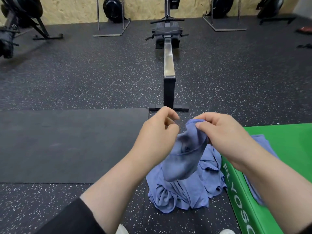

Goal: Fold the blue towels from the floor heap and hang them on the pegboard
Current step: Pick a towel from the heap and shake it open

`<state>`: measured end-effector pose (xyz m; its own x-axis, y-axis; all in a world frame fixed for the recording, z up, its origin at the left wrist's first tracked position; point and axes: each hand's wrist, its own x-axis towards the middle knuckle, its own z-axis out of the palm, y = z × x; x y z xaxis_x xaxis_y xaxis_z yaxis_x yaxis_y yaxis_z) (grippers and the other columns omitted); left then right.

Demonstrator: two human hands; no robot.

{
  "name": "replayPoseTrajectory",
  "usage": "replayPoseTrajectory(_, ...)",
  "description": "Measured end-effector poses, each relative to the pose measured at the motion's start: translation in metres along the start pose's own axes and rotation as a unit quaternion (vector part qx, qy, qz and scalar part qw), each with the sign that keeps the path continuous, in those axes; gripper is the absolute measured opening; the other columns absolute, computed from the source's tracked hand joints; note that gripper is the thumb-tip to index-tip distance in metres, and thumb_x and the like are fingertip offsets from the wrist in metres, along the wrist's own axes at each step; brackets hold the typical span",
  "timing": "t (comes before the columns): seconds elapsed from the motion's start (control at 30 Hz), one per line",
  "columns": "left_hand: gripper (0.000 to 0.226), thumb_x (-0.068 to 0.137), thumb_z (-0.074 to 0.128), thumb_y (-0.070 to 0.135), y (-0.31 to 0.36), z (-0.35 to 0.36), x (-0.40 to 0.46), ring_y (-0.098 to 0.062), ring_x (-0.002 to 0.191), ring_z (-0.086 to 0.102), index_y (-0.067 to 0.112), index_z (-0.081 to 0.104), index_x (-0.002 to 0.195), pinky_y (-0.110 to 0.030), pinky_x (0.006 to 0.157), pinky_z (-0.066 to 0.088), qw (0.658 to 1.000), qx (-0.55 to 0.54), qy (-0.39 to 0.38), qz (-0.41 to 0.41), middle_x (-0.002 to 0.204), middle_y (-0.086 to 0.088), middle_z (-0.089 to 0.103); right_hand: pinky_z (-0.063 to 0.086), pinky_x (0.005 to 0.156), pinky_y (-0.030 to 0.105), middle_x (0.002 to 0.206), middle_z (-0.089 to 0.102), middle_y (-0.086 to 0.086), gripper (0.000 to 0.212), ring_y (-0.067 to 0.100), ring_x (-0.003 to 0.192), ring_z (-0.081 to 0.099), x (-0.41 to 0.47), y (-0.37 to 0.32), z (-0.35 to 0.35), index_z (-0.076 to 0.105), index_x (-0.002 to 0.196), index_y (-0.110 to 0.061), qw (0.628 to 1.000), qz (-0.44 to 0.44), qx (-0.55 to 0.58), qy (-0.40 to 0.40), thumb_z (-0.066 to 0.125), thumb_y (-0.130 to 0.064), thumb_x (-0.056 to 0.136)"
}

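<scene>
Both hands are raised over the floor in the head view. Right hand (222, 132) pinches the hemmed edge of one blue towel (184, 156) between thumb and fingers; left hand (158, 130) is just beside it, fingers curled, and I cannot tell whether it touches the cloth or holds nothing. That towel hangs crumpled from the pinch, its long axis running down and slightly toward the left arm, with the free end dangling above the heap (184, 191) on the floor (84, 78).

Judged from this, the next move turns on finding a second corner: the hem runs from the right thumb toward the left hand, so the left is nearer to take it and spread the cloth.

Counts: one towel in hand; one heap, its towels too bunched to count; one more blue cloth (260, 141) lying on the green box (287, 142), partly hidden by the right arm. No pegboard is in sight
</scene>
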<state>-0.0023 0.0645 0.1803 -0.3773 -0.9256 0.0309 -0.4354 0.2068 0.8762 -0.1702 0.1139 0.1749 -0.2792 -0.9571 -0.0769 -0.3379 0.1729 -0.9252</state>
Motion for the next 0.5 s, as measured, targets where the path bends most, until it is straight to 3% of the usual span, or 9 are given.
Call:
replayPoseTrajectory(0.1,0.043,0.093,0.058,0.018,-0.007,-0.008,0.002,0.003,0.112,0.055,0.04,0.055,0.13,-0.019,0.097,0.042,0.989,0.083,-0.114,0.041,0.123,0.021,0.059,0.046,0.072,0.034,0.079,0.074,-0.005,0.028,0.012,0.07,0.059,-0.006,-0.01,-0.002,0.075,0.087,-0.026,0.996,-0.054,-0.066,-0.041,0.054,-0.009,0.093)
replayPoseTrajectory(0.17,0.034,0.094,0.061,0.02,-0.008,-0.008,-0.001,0.012,0.117,0.048,0.037,0.059,0.123,-0.007,0.097,0.036,0.979,0.086,-0.174,0.062,0.123,0.025,0.058,0.049,0.082,0.034,0.083,0.074,-0.008,0.028,0.014,0.081,0.064,-0.009,-0.014,-0.002,0.074,0.087,-0.026,0.99,-0.077,-0.098,-0.064,0.054,-0.007,0.093)
replayPoseTrajectory(0.23,0.016,0.094,0.063,0.024,-0.013,-0.007,-0.002,0.003,0.109,0.058,0.029,0.065,0.109,-0.019,0.101,0.044,0.978,0.071,-0.191,0.05,0.11,0.017,0.067,0.048,0.084,0.031,0.083,0.073,-0.012,0.029,0.01,0.083,0.064,-0.009,-0.015,-0.003,0.072,0.085,-0.028,0.987,-0.089,-0.117,-0.059,0.054,-0.007,0.093)
replayPoseTrajectory(0.3,0.004,0.093,0.066,0.027,-0.015,-0.008,0.0,-0.01,0.086,0.063,0.023,0.065,0.093,-0.037,0.09,0.052,0.981,0.045,-0.188,0.031,0.09,0.006,0.07,0.047,0.082,0.031,0.082,0.072,-0.013,0.029,0.006,0.08,0.061,-0.007,-0.013,-0.006,0.071,0.083,-0.028,0.986,-0.093,-0.13,-0.041,0.053,-0.007,0.093)
replayPoseTrajectory(0.37,0.01,0.091,0.069,0.027,-0.018,-0.009,0.0,-0.01,0.069,0.052,0.022,0.063,0.086,-0.035,0.072,0.046,0.98,0.043,-0.19,0.024,0.075,0.003,0.061,0.048,0.081,0.034,0.082,0.072,-0.012,0.029,0.009,0.079,0.061,-0.004,-0.01,-0.009,0.071,0.084,-0.029,0.985,-0.093,-0.144,-0.023,0.053,-0.008,0.093)
replayPoseTrajectory(0.5,0.015,0.09,0.071,0.029,-0.023,-0.01,0.001,-0.009,0.063,0.047,0.02,0.061,0.084,-0.03,0.063,0.04,0.978,0.088,-0.187,0.006,0.07,0.008,0.058,0.049,0.078,0.033,0.079,0.071,-0.01,0.028,0.016,0.08,0.063,0.0,0.0,-0.015,0.07,0.084,-0.03,0.984,-0.083,-0.159,0.009,0.053,-0.011,0.094)
